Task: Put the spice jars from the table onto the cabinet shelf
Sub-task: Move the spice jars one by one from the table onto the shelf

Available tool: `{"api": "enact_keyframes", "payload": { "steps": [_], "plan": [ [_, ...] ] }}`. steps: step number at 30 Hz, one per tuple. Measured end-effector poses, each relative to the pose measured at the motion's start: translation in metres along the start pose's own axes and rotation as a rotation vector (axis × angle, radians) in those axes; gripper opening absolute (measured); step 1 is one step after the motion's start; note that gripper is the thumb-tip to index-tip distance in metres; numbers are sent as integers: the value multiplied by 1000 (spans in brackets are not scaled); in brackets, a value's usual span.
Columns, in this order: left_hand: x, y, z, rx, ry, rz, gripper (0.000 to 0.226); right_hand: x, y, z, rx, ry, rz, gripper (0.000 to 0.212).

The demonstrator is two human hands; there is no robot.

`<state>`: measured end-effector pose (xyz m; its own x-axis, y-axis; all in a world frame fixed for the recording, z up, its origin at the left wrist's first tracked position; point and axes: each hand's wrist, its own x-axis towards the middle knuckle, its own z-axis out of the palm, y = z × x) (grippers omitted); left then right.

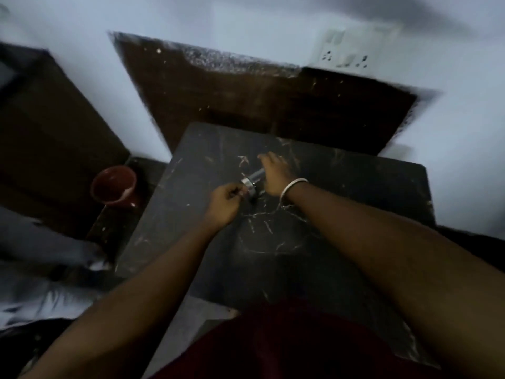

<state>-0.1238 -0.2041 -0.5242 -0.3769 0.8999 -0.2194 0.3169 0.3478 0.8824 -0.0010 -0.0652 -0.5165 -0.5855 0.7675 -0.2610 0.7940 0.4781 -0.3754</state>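
**A:** What are the hands doing?

**B:** Both reach over a dark table (341,214), its flat top veined with pale marble-like streaks. The right hand (276,173) is wrapped around a small jar (254,179), a shiny cylinder with a silvery metal lid; its body looks clear, though blur hides detail. The left hand (226,202) is curled nearly closed, its fingertips pinched right at the lid's rim. Whether it truly grips the lid, I cannot tell.

**A:** Where is the jar?

**B:** Between the two hands, tilted with its lid towards the left hand, low over the tabletop; I cannot tell if it touches.

**A:** Anything else?

**B:** A smooth pale bangle (293,187) circles the right wrist, just behind the grip. Well left of the hands, off the table, a round reddish cup (114,186) stands open. Beyond the grip is a rough, dark brown speckled panel (246,99).
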Motion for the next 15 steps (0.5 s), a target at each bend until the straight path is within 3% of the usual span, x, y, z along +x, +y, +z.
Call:
{"api": "enact_keyframes", "payload": {
  "steps": [5, 9, 12, 15],
  "plan": [
    [-21, -47, -7, -43, -146, -119, 22, 37, -1, 42, -381, -190, -33, 70],
    [-24, -66, -12, -148, -154, -202, 25, 34, -1, 57, -622, -72, -31, 91],
    [-19, -70, -12, -149, -180, -245, 23, 26, 8, 65, -562, -94, -53, 91],
    [-11, -63, -11, -147, -209, -264, 26, 13, 16, 69, -271, -206, 21, 100]
  ]
}}
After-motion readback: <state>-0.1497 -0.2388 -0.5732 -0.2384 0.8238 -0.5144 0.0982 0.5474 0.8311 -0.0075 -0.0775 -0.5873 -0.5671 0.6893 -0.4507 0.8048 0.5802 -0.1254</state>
